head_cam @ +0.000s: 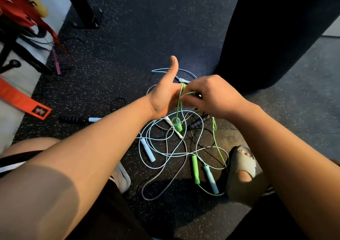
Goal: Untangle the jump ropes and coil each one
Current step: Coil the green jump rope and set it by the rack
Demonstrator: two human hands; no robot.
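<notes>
right hand [211, 96] pinches thin green jump rope cord [178, 107] looped over left hand [165, 94], thumb up, fingers hidden, can't tell grip; green foam handle [177, 126] hangs above tangled pale-blue ropes [147, 150].

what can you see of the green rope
The green rope is a thin, bright, plastic-looking cord with two green handles. It loops over the left hand, where the right hand pinches it. One handle dangles below the hands; the other lies on the floor among the tangled ropes, cord trailing down to it.
</notes>
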